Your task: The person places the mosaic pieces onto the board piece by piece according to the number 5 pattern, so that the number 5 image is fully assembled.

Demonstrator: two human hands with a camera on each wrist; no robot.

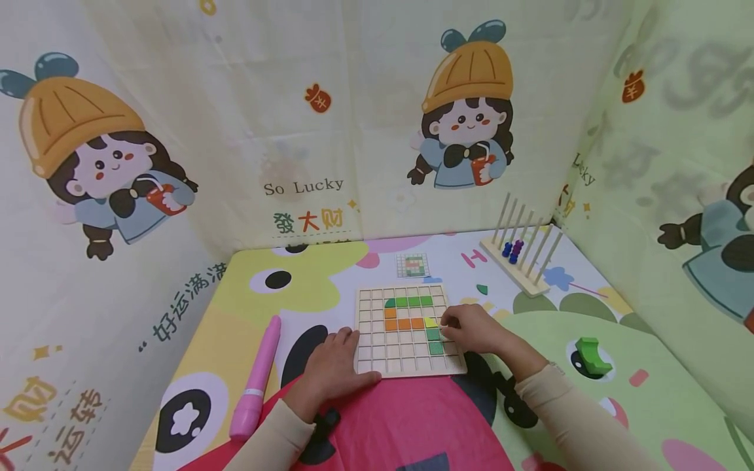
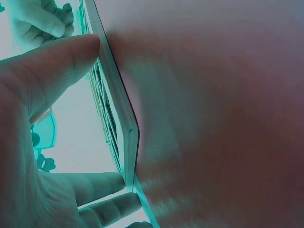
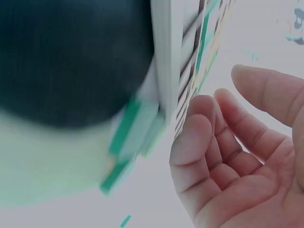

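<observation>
A square wooden grid board [image 1: 371, 350] lies flat on the patterned cloth, holding green, orange and yellow tiles. My left hand [image 1: 332, 363] spans its near left corner. Its thumb touches the near edge and its straight fingers lie along the left side, as the left wrist view also shows. My right hand [image 1: 471, 327] is over the board's right part, beside the yellow tile [image 1: 431, 322] and the green tiles [image 1: 434, 341]. In the right wrist view its fingers [image 3: 192, 137] bend loosely, with the thumb apart and nothing visible between them. Blurred green pieces [image 3: 130, 128] appear near the board there.
A small pattern card [image 1: 413, 265] lies behind the board. At the back right stands a wooden peg rack [image 1: 530, 281] with blue and purple beads. A pink pen-shaped stick [image 1: 259, 383] is at left; a green arched block [image 1: 593, 356] and small green piece [image 1: 482, 289] lie to the right.
</observation>
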